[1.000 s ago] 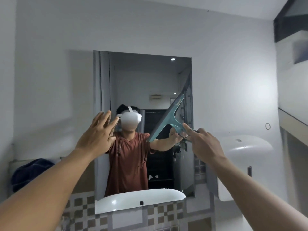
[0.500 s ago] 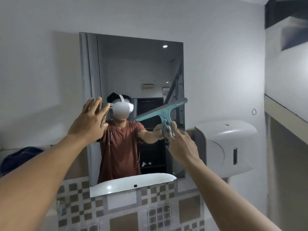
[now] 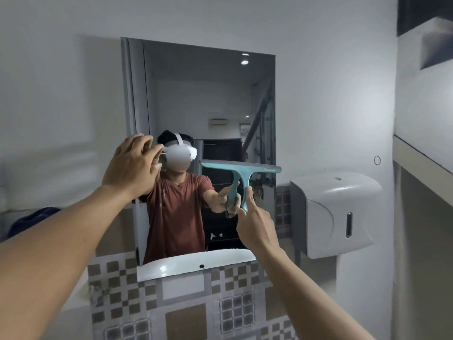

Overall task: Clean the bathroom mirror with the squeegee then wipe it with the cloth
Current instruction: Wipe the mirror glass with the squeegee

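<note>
Now you're on the squeegee step: your right hand (image 3: 257, 224) pinches the squeegee (image 3: 241, 169) by its handle, with the blade level against the mirror (image 3: 196, 94), mid-height on the right. Your left hand (image 3: 132, 165) hovers loose-fingered and empty near the left edge. Next, likely, an even downward pull.

pale grey walls (image 3: 318, 82) are rising plain above a band of brown and grey checkered tiles (image 3: 186, 310). a white wall dispenser (image 3: 335, 212) is hanging at the right, a small ring (image 3: 377, 160) sitting just above it. a beige ledge (image 3: 421, 158) is running along the right side wall.
</note>
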